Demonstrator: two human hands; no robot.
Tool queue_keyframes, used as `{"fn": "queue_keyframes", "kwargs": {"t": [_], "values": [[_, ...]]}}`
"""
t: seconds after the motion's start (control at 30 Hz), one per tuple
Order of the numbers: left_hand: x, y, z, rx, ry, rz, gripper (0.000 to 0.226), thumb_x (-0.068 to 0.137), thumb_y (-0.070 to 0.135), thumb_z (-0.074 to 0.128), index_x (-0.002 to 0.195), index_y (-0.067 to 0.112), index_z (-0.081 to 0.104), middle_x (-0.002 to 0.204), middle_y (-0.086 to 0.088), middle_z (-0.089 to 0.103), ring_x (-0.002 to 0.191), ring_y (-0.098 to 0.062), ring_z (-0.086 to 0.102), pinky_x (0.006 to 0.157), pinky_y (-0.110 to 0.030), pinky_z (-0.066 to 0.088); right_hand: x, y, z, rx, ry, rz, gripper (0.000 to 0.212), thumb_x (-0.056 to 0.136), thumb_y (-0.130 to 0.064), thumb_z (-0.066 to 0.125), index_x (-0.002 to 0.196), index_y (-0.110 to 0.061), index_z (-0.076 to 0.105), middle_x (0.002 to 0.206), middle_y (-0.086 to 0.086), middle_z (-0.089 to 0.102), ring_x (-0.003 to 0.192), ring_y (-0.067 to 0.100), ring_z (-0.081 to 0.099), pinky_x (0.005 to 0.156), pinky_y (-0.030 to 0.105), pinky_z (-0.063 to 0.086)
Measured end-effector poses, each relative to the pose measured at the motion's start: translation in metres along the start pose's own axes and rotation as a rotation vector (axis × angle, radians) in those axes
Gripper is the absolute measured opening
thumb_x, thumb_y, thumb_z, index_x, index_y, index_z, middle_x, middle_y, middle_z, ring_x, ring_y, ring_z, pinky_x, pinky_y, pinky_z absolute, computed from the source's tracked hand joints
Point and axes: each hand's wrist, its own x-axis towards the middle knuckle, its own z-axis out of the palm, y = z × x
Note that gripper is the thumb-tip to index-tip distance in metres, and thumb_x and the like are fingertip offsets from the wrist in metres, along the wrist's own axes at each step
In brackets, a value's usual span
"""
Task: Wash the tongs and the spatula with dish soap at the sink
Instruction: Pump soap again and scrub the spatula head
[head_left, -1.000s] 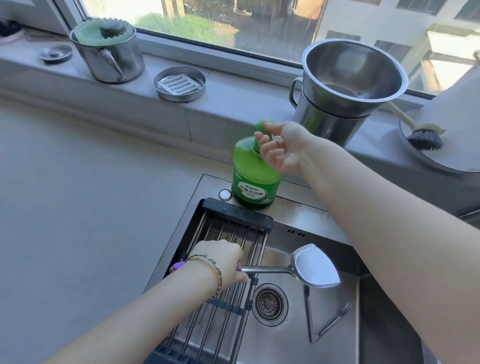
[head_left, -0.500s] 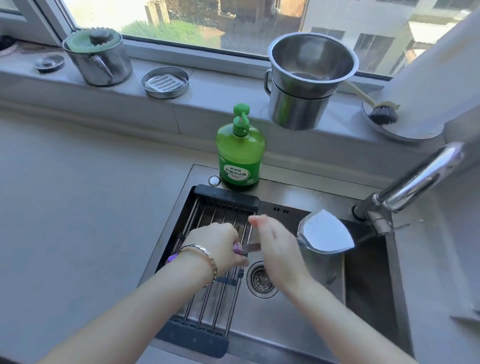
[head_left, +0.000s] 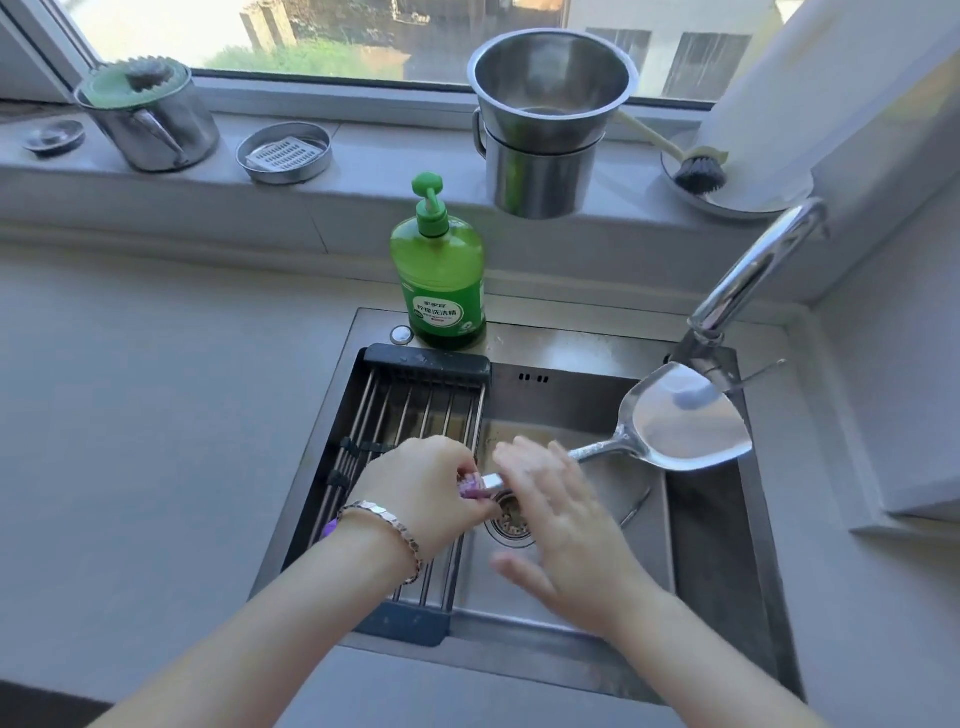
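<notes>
My left hand (head_left: 426, 486) grips the purple handle of the steel spatula (head_left: 685, 421), whose blade is held out to the right over the sink (head_left: 571, 353). My right hand (head_left: 561, 525) lies over the spatula's shaft with fingers spread and straight; it is blurred. The tongs (head_left: 636, 509) lie on the sink floor, mostly hidden behind my right hand. The green dish soap bottle (head_left: 441, 275) with a pump stands on the sink's back rim.
A roll-up drying rack (head_left: 410, 415) covers the sink's left part. The faucet (head_left: 748, 275) arches at the right. On the windowsill stand a lidded pot (head_left: 150, 119), a small strainer dish (head_left: 284, 151), stacked steel pots (head_left: 545, 119) and a dish brush (head_left: 696, 169).
My right hand left the soap pump and came down onto the spatula's shaft. The spatula blade has swung further right, toward the faucet.
</notes>
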Motion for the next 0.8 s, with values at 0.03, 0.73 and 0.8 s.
{"fn": "queue_keyframes", "kwargs": {"t": [0.03, 0.73, 0.8], "values": [[-0.002, -0.001, 0.0, -0.014, 0.01, -0.001, 0.021, 0.075, 0.047, 0.068, 0.076, 0.026, 0.063, 0.07, 0.008, 0.058, 0.069, -0.013, 0.056, 0.06, -0.023, 0.047, 0.0, 0.01, -0.006, -0.007, 0.045, 0.095, 0.077, 0.091, -0.065, 0.014, 0.135, -0.005, 0.036, 0.136, 0.013, 0.048, 0.134, 0.022, 0.029, 0.114, 0.038, 0.013], [-0.018, 0.012, 0.007, -0.125, 0.08, 0.008, 0.019, 0.073, 0.04, 0.07, 0.078, 0.022, 0.066, 0.067, 0.01, 0.055, 0.072, -0.017, 0.058, 0.069, -0.03, 0.054, -0.012, -0.006, -0.013, 0.009, 0.123, 0.185, 0.081, 0.091, -0.064, 0.017, 0.132, 0.001, 0.043, 0.139, 0.018, 0.046, 0.135, 0.025, 0.025, 0.114, 0.037, 0.011], [-0.019, 0.011, 0.009, -0.16, 0.067, 0.009, 0.023, 0.072, 0.041, 0.07, 0.076, 0.019, 0.068, 0.066, 0.007, 0.058, 0.071, -0.018, 0.059, 0.067, -0.03, 0.053, -0.017, -0.016, -0.006, -0.036, 0.022, -0.05, 0.078, 0.091, -0.064, 0.022, 0.134, 0.0, 0.036, 0.139, 0.017, 0.046, 0.135, 0.026, 0.028, 0.113, 0.039, 0.016]]}}
